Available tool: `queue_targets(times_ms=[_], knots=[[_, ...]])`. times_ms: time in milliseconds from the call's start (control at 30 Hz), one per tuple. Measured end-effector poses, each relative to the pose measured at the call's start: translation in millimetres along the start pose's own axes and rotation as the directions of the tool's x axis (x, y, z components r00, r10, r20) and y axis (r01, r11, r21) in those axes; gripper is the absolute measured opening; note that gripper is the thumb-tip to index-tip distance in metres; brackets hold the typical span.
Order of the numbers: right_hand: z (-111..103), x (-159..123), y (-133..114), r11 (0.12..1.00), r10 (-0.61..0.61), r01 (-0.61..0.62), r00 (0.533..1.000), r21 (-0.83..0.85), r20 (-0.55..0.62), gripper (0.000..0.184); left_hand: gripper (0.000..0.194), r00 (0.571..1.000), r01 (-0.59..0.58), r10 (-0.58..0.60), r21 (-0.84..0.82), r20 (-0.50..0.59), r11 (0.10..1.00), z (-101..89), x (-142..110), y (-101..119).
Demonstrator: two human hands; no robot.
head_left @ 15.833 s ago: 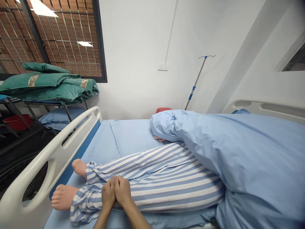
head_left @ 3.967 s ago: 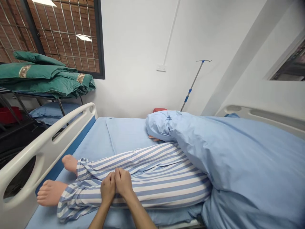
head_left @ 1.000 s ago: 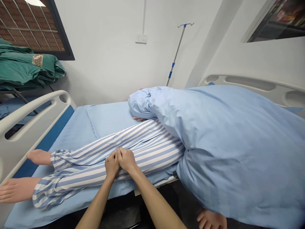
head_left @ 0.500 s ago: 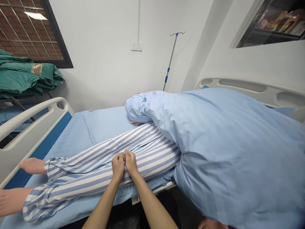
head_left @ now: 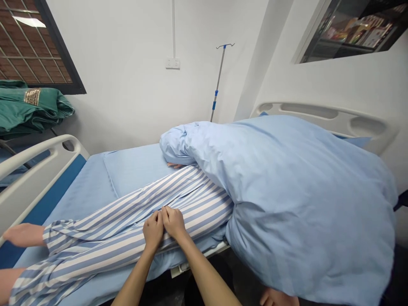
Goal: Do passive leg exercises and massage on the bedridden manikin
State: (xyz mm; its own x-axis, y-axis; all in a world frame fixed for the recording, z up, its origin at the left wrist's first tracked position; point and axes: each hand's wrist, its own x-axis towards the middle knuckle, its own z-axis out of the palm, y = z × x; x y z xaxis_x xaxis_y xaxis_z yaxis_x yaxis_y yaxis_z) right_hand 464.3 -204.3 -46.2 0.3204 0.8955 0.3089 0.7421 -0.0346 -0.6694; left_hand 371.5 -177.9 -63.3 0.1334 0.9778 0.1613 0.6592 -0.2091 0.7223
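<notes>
**Your clenched hands met above the striped trousers**

The striped trousers (head_left: 117,250), blue and white, lay lengthwise on the bed, worn by a figure whose legs stretched toward the left of the view. Your left hand (head_left: 153,231) and right hand (head_left: 173,222) were side by side over the thigh of the nearer leg, touching each other at the knuckles. Both were clenched, fingers curled inward; you could not tell whether they pinched any cloth or pressed on it, as your palms were hidden.

Beyond the wrinkled cuffs, the far foot (head_left: 24,235) and the near foot (head_left: 9,282) were bare, the near one cut off by the picture's edge. To the right of your hands, a puffy blue quilt (head_left: 296,182) covered the figure's upper body and hung over the bed's near side. A few fingertips (head_left: 174,165) showed under its far edge, and part of another hand (head_left: 279,297) showed beneath its lower edge.

A pale blue sheet (head_left: 137,165) covered the mattress, between a white footboard (head_left: 55,172) and a headboard (head_left: 343,120). Behind the bed stood a drip stand (head_left: 219,76), near a wall socket (head_left: 172,63). Green bedding (head_left: 19,110) was heaped at the left, below a barred window (head_left: 32,46).
</notes>
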Motion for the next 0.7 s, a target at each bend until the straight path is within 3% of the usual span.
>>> queue_targets(times_ms=[100, 267, 433, 567, 700], knots=[[5, -3, 6, 0.999, 0.014, -0.012, 0.999, 0.042, -0.050, 0.039, 0.035, 1.000, 0.017, -0.017, -0.098, 0.000, 0.995, 1.0, 7, 8], [0, 0, 12, 0.949, 0.047, -0.013, 0.994, 0.316, -0.103, 0.041, 0.036, 0.997, 0.038, -0.062, -0.388, -0.048, 0.921, 14.2, 11, 33], [3, 3, 16, 0.878, 0.137, -0.065, 0.984, 0.475, -0.117, 0.041, 0.034, 0.995, 0.011, -0.038, -0.282, -0.090, 0.959, 28.2, 2, 35], [-8, 8, 12, 0.944, 0.110, -0.080, 0.991, 0.321, -0.078, 0.042, 0.034, 0.996, 0.012, -0.033, -0.248, -0.083, 0.969, 30.2, 0, 30], [-25, 11, 14, 0.997, 0.000, 0.003, 0.999, 0.074, -0.034, 0.037, 0.034, 0.999, 0.010, -0.021, -0.238, -0.040, 0.971, 30.9, -1, 28]])
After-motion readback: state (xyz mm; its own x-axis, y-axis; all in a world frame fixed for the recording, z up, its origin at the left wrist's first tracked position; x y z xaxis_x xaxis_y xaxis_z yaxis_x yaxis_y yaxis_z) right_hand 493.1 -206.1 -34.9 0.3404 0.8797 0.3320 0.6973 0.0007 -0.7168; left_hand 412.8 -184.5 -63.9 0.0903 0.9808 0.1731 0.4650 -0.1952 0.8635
